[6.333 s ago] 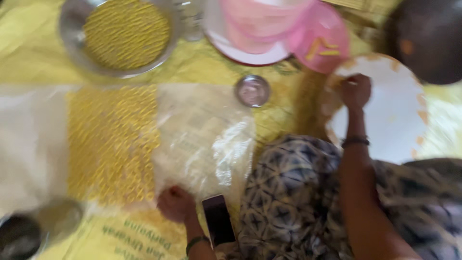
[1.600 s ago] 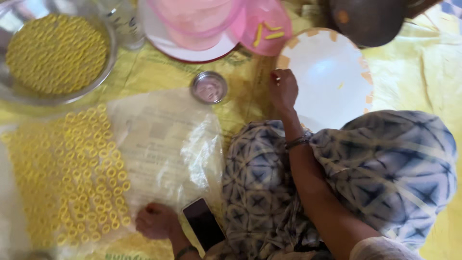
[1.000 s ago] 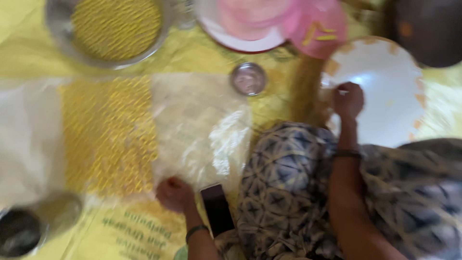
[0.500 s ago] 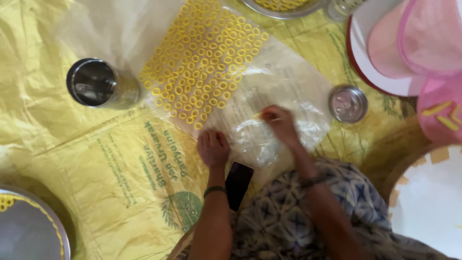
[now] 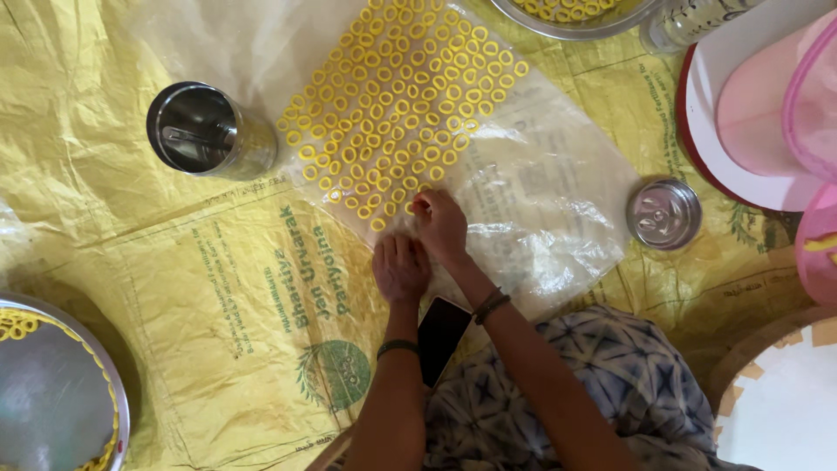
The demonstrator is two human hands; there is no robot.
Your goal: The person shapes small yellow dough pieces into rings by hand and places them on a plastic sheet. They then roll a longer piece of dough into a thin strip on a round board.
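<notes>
A yellow sack point(image 5: 218, 288) with green print and a round green emblem covers the floor. On it lies a clear plastic sheet point(image 5: 540, 201) bearing rows of yellow rings point(image 5: 401, 105). The left hand point(image 5: 400, 266) rests flat, fingers loosely together, holding nothing. The right hand point(image 5: 440, 227) pinches at the rows' near edge; whether it grips a ring cannot be told.

Bright yellow rings point(image 5: 397, 105) cover a clear plastic sheet point(image 5: 558, 201) on a yellow sack point(image 5: 174, 288) with green print. Silver steel cup point(image 5: 207, 131). Navy tie-dye cloth point(image 5: 593, 392) with white starbursts. Black phone point(image 5: 442, 336).
</notes>
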